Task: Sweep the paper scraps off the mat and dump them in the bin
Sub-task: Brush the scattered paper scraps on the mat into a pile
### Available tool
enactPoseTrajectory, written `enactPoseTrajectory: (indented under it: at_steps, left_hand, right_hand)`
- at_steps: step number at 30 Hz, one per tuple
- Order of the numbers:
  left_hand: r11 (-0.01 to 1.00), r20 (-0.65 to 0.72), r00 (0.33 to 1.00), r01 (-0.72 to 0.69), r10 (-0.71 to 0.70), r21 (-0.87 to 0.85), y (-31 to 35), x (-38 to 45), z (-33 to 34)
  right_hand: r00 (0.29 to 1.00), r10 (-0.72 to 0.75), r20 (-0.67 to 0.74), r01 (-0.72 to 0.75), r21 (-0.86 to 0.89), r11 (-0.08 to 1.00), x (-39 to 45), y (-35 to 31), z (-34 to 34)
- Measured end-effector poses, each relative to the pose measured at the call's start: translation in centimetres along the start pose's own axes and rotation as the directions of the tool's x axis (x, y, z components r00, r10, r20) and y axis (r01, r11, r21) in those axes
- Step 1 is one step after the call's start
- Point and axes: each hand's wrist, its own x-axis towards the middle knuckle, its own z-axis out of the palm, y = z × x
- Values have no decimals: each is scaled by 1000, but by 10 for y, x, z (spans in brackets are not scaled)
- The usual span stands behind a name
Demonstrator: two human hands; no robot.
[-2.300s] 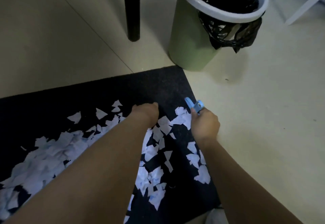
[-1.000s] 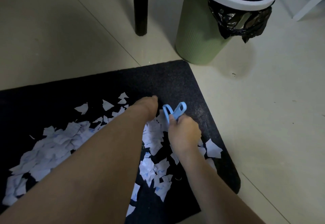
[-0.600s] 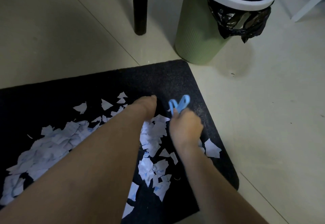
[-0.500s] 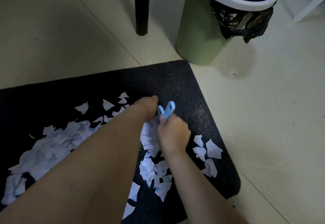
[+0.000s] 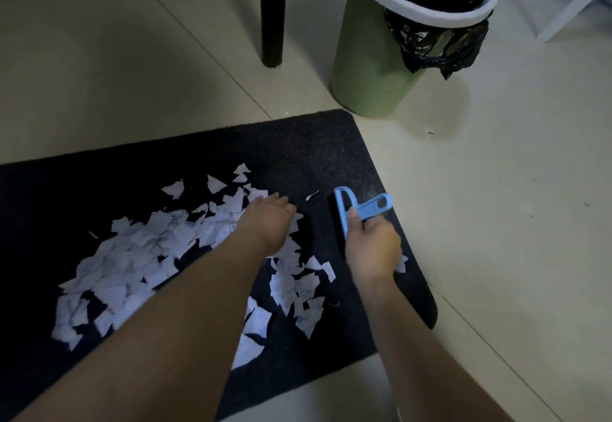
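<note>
Gripping a blue brush, the right hand works near the mat edge
Left hand lies on paper scraps, its grip hidden; bin beyond the corner

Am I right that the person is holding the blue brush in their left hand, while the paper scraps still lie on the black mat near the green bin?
Not quite: the blue brush is gripped by the right hand, as the head view shows. The left hand rests on the paper scraps, which do still lie on the black mat near the green bin.
</note>
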Motion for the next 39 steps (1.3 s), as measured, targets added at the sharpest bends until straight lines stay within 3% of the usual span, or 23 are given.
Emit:
enactPoseTrajectory:
  at_steps: [7, 12, 18, 23, 28, 34, 39]
  left_hand:
    - [1000, 119, 993, 9, -10, 14, 41, -56, 17]
    - [993, 123, 986, 105, -112, 60, 42, -76, 24]
    - [959, 167, 944, 282, -284, 35, 22, -85, 47]
    - [955, 230, 937, 286, -263, -74, 18, -78, 51]
    - [942, 336, 911, 301, -237, -151, 12, -69, 43]
    - [956, 352, 916, 255, -191, -144, 9, -78, 46]
    - [948, 359, 913, 268, -194, -170, 1, -82, 44]
  right_hand:
    - [999, 27, -25, -28, -42, 999, -28, 29, -6]
    - [999, 11, 34, -9, -43, 999, -39, 28, 9]
    - [987, -160, -31, 154, -145, 977, 5, -10, 29]
    - [957, -272, 101, 290, -372, 882, 36, -31, 49]
    - [929, -303, 212, 357, -293, 887, -11, -44, 77]
    - [875, -334, 350, 397, -126, 909, -57, -53, 84]
    - [928, -318, 195, 340, -88, 936, -30, -70, 61]
